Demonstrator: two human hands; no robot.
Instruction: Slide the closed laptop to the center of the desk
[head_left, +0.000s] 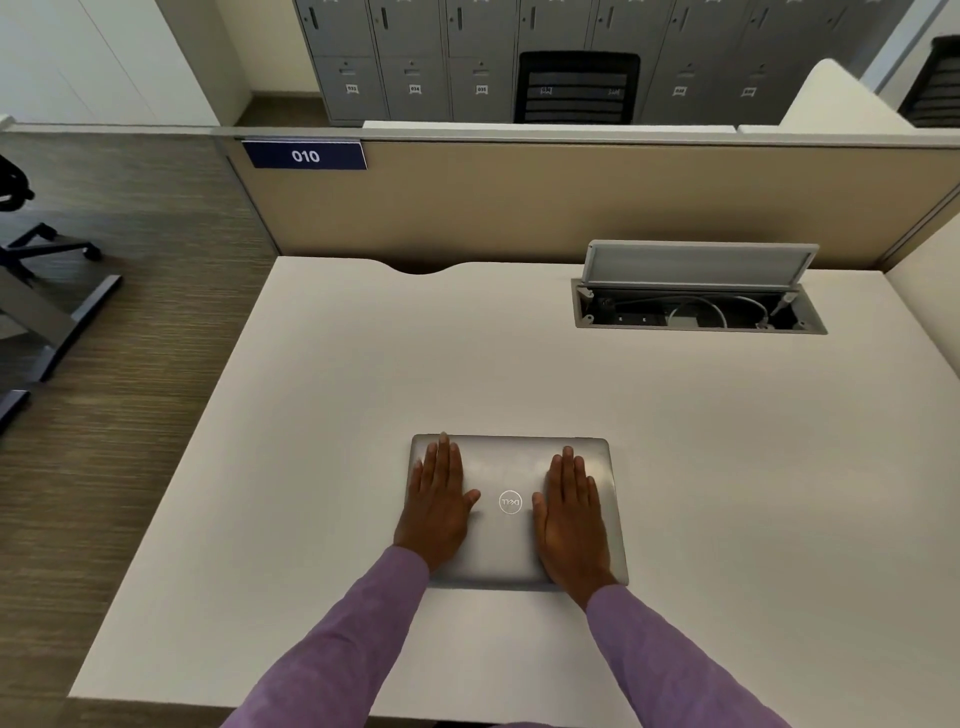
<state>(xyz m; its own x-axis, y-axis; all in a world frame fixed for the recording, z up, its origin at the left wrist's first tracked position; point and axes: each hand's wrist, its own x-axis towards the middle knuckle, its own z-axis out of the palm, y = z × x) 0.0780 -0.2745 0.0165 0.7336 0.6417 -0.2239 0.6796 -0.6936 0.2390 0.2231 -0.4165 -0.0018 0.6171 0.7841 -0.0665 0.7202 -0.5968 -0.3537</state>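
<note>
A closed silver laptop (511, 540) with a round logo on its lid lies flat on the white desk (363, 395), near the front edge and roughly midway across. My left hand (436, 506) rests palm down on the left part of the lid, fingers stretched out toward the far edge. On the right part of the lid my right hand (569, 525) lies the same way. Neither hand curls around an edge. Both arms wear purple sleeves.
An open cable box (696, 312) with its lid raised is sunk into the desk at the far right. A beige partition (571, 202) with a "010" sign closes the back. The desk's left edge drops to carpet with chair bases (47, 291).
</note>
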